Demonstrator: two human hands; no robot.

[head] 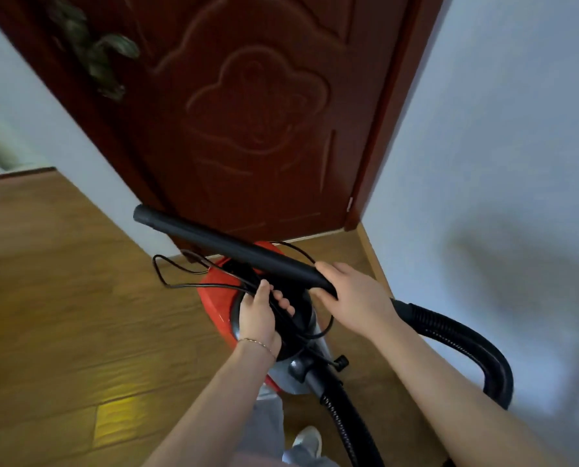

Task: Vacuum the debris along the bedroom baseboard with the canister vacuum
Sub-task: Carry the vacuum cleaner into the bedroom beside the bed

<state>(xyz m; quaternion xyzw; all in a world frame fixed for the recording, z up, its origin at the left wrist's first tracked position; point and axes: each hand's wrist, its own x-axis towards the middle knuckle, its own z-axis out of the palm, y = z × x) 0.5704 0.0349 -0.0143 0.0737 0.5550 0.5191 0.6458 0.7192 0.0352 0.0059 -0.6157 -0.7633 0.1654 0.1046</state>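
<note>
A red canister vacuum (pixel 215 298) hangs in front of me above the wooden floor. My left hand (pixel 259 313) grips its black top handle together with loops of the black power cord (pixel 167 264). My right hand (pixel 352 294) holds the near end of the black wand tube (pixel 227 246), which points up and left toward the door. A black ribbed hose (pixel 463 338) curves from the wand round to the right and back to the canister's front. A pale baseboard (pixel 370 251) runs along the right wall. No debris is discernible in the blurred view.
A dark red carved door (pixel 258 112) stands shut straight ahead, with its frame (pixel 392 106) meeting the white wall (pixel 500 146) on the right. Wood-plank floor (pixel 62 315) spreads to the left. My shoe (pixel 308 439) and grey trouser leg show below the vacuum.
</note>
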